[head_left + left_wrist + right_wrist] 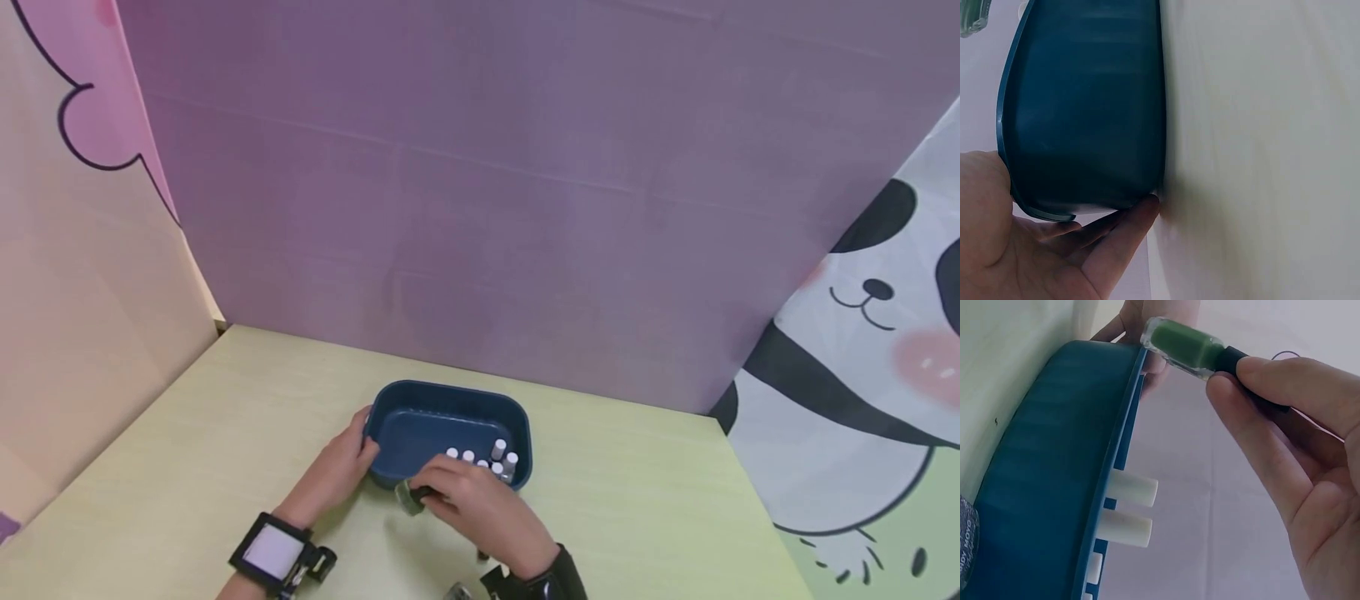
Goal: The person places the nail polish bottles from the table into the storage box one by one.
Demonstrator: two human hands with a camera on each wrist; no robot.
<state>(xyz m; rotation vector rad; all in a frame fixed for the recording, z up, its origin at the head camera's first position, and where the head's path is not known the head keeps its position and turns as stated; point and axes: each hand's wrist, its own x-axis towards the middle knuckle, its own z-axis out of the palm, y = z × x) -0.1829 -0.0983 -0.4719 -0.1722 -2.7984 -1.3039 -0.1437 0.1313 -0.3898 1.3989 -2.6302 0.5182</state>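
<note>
A dark blue plastic basin (405,475) stands on the table. My left hand (347,462) grips its left end, and the left wrist view shows the fingers (1119,240) against the basin's wall. Over the near rim, my right hand (480,504) pinches the black cap of a green nail polish bottle (1182,344). That bottle is tilted, its glass end pointing toward the left hand. Several white-capped bottles (498,450) stand in the basin's right part; the right hand hides some of them.
A dark bottle (967,540) with pale lettering stands beside the basin's near side. At the bottom of the head view, another small object (457,592) is cut off by the frame. A purple cloth wall (450,208) rises behind the table (630,500).
</note>
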